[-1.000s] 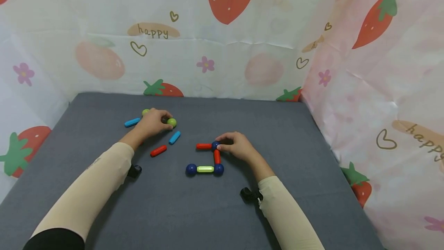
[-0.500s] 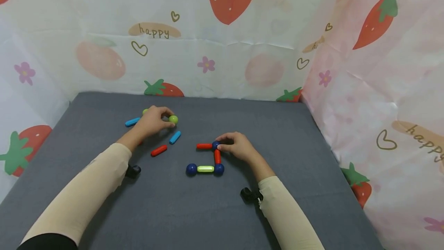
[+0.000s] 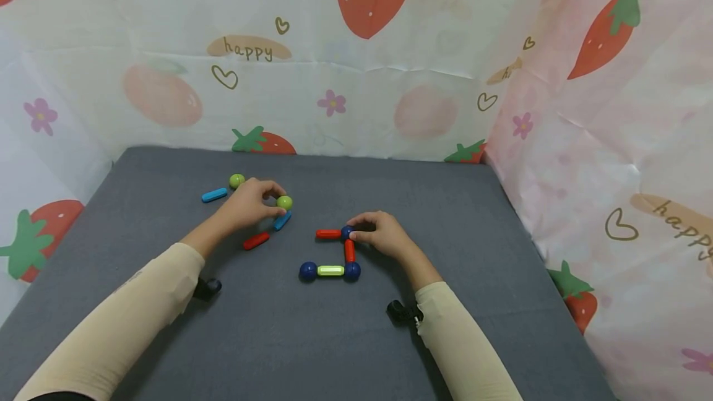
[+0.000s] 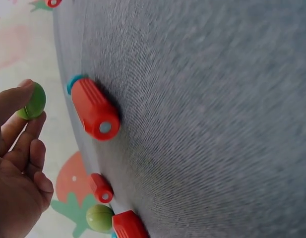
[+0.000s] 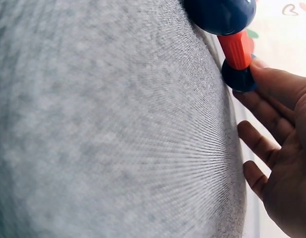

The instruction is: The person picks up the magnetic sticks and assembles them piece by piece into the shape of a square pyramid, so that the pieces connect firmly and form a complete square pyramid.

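Note:
My left hand pinches a green ball between thumb and fingertips; the left wrist view shows this green ball held above the cloth. In the head view it overlaps the far end of a blue rod. The right hand grips a dark blue ball with thumb and fingers. From that ball one red rod points left. A second red rod runs nearer to another dark blue ball, joined by a yellow-green rod to a third blue ball.
On the grey cloth lie a loose red rod, a blue rod and another green ball, all around the left hand. Strawberry-print curtains stand behind and to the right side.
My left hand has carried the green ball right and a little nearer, over the blue rod. More of the back green ball shows. The right hand keeps its place on the blue ball.

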A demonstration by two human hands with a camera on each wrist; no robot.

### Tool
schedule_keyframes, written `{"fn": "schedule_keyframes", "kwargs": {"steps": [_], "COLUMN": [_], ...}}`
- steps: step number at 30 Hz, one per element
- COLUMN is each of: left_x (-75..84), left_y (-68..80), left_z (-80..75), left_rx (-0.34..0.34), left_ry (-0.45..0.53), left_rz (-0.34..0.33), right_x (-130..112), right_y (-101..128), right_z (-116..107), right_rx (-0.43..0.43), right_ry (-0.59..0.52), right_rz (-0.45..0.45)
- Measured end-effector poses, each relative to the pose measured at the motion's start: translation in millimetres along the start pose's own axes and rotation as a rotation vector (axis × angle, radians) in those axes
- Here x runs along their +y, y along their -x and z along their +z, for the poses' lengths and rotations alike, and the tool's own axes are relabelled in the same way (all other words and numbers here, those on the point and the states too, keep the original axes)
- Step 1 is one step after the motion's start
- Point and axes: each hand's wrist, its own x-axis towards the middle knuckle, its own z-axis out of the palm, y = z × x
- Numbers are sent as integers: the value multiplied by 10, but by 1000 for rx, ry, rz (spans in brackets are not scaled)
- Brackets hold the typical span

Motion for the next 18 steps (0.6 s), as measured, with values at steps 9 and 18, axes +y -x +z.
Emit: {"fn": "schedule_keyframes", "kwargs": {"steps": [9, 18], "left_x": [73, 96], "left_y": [120, 184], "left_z": [138, 302], "left_rx": [-5, -30], "left_ry": [-29, -32], "left_rz": [8, 53], "right_x": [5, 12], "right_y": [-5, -7], "right_z": [2, 10], "right_rx": [-4, 1], "right_ry": [-4, -6], "right_rz": [6, 17]}}
